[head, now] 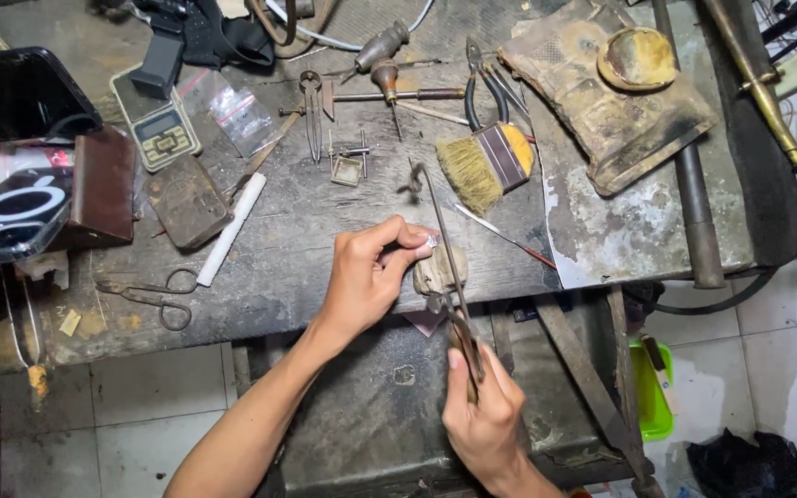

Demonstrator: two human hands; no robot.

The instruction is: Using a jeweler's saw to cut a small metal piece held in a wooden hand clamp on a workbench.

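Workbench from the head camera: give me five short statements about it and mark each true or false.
1. The left hand pinches a small piece against a wooden peg. True.
2. The right hand is empty. False: it holds a thin saw by its handle.
3. A brush lies on the workbench. True.
4. The scissors are in the left hand. False: they lie on the bench, untouched.
5. A white stick lies left of the hands. True.

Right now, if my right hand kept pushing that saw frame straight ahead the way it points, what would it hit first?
Probably the brush. The right hand aims the saw frame up the bench, past the left hand at the wooden peg. Its far tip ends just short of the bristles, though height above them is unclear.
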